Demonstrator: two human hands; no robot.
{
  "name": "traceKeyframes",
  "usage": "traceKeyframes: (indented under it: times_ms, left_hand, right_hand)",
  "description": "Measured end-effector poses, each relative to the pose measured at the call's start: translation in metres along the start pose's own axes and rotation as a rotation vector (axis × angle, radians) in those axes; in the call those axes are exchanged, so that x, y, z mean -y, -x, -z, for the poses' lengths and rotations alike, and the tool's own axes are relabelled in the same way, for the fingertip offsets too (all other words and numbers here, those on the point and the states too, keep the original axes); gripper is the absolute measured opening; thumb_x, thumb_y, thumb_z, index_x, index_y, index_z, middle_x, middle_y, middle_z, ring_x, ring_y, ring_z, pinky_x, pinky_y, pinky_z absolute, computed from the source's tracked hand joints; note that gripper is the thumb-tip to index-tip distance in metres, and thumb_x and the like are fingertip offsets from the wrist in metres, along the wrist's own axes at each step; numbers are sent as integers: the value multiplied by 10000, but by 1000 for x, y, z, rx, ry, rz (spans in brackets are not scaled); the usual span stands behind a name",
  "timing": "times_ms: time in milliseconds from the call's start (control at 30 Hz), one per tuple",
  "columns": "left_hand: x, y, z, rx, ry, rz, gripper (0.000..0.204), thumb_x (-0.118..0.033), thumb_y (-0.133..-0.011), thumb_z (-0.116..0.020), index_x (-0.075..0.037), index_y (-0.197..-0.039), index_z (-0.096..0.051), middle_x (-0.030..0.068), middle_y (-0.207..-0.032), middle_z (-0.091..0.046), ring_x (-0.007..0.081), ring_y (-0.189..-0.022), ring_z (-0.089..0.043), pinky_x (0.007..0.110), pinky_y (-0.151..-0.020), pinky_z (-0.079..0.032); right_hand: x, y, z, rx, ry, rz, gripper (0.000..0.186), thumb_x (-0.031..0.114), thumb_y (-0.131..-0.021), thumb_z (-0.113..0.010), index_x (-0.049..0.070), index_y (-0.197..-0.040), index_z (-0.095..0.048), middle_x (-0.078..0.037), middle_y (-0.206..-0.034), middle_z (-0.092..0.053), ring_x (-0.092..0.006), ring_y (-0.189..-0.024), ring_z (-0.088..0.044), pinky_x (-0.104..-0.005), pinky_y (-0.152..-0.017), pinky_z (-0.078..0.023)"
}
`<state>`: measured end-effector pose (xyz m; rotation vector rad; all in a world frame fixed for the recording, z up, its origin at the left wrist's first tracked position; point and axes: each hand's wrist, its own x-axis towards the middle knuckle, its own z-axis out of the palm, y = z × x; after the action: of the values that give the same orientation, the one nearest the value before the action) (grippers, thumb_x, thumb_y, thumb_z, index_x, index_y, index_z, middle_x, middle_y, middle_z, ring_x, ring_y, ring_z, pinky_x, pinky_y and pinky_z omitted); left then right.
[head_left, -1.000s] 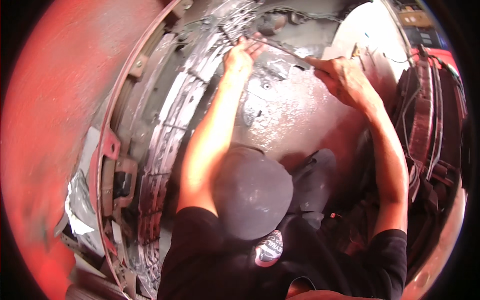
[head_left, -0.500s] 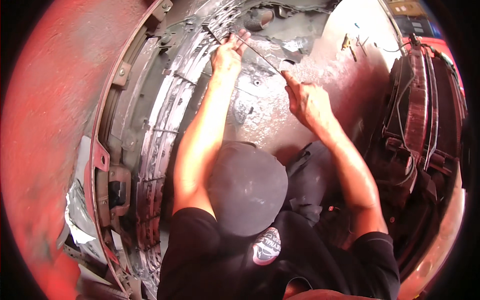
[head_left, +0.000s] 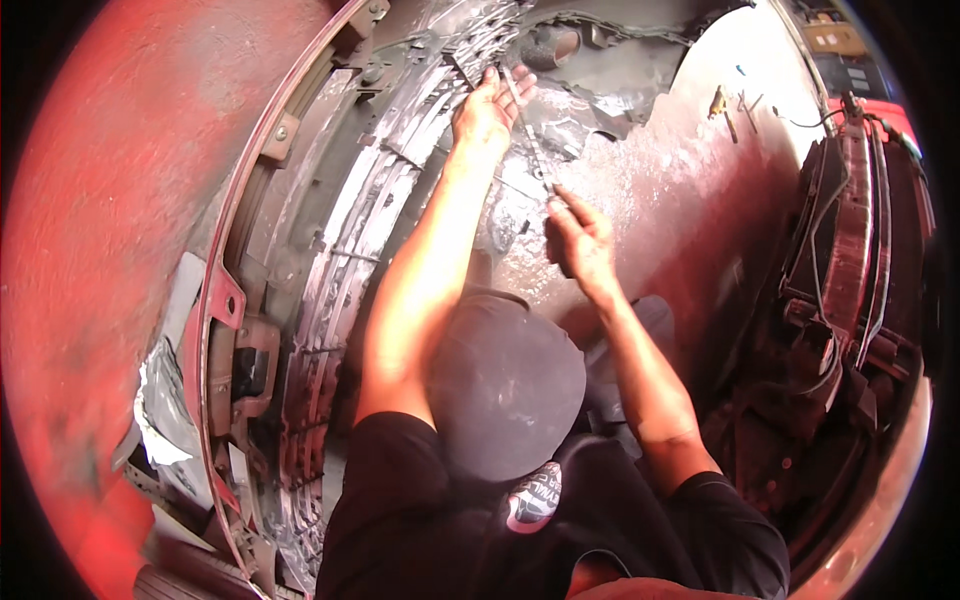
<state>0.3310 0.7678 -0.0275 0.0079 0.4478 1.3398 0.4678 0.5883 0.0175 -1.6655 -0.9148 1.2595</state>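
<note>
My left hand (head_left: pixel 492 110) is at the far end of a long slatted grille (head_left: pixel 350 215), palm up with its fingers stretched apart. The far end of a thin rod (head_left: pixel 535 150) lies against or just beside those fingers; the exact contact is unclear. My right hand (head_left: pixel 580 240), lower and to the right, is closed around the rod's near end, index finger along it. Its grip hides that end, so I cannot make out the exact kind of tool. The grille sits along a curved bumper-like part with a red outer face (head_left: pixel 110 200).
Several small tools (head_left: pixel 735 110) lie on the pale floor (head_left: pixel 650 190) at the far right. A dark car-part frame (head_left: pixel 850 230) with cables stands along the right side. My grey-clad knee (head_left: pixel 505 385) rises between my arms. Crumpled silver sheet (head_left: pixel 165 400) lies at left.
My right hand has swung left and nearer to me, so the rod now points more steeply away. My left hand keeps its place at the grille. The whole view has shifted slightly.
</note>
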Motion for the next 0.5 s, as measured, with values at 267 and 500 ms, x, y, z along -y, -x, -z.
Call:
traceKeyframes:
  times_ms: [267,500]
  left_hand:
    - [-5,-4,10,65,36,29,230,-104,-1038,-413,56,-1203,-428,264,-1235,-575,407,-1196,-584,492,-1059,-501]
    - [-4,3,-1,43,-44,-3,192,-82,-1040,-414,57,-1169,-443,258,-1249,-575,409,-1195,-586,489,-1052,-505]
  right_hand:
    - [96,17,60,219,798,348,452,71,-919,-576,45,-1369,-546,-146,-987,-643,-254,-767,-621,-366,-688,-512]
    - [135,19,54,158,1129,522,413,82,-879,-623,107,-1292,-617,-200,-938,-653,-406,-864,-655,-464,-765,-518]
